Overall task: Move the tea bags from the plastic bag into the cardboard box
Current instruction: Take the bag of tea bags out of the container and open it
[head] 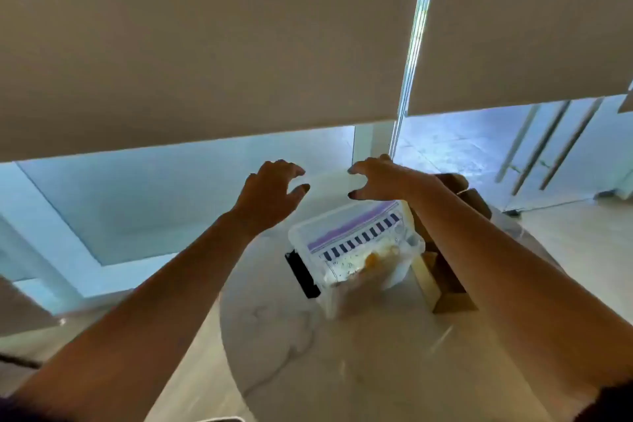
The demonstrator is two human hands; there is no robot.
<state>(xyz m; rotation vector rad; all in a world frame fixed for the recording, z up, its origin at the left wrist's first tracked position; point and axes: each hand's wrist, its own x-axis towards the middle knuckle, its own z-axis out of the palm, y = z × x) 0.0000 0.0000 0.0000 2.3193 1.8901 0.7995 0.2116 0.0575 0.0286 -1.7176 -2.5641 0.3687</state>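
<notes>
Currently, in the head view, the plastic bag [356, 250] lies on the round bench [342, 353], with the open cardboard box [448, 288] just beside it on the right. Tea bags cannot be told apart through the blurred plastic. Risk: the slack bag could slip or spill its contents if seized by one wall only; the light box could be nudged by the right forearm above it. Left hand [270, 192] and right hand [380, 178] hover beyond the bag, fingers spread and part-curled, holding nothing, touching nothing.
</notes>
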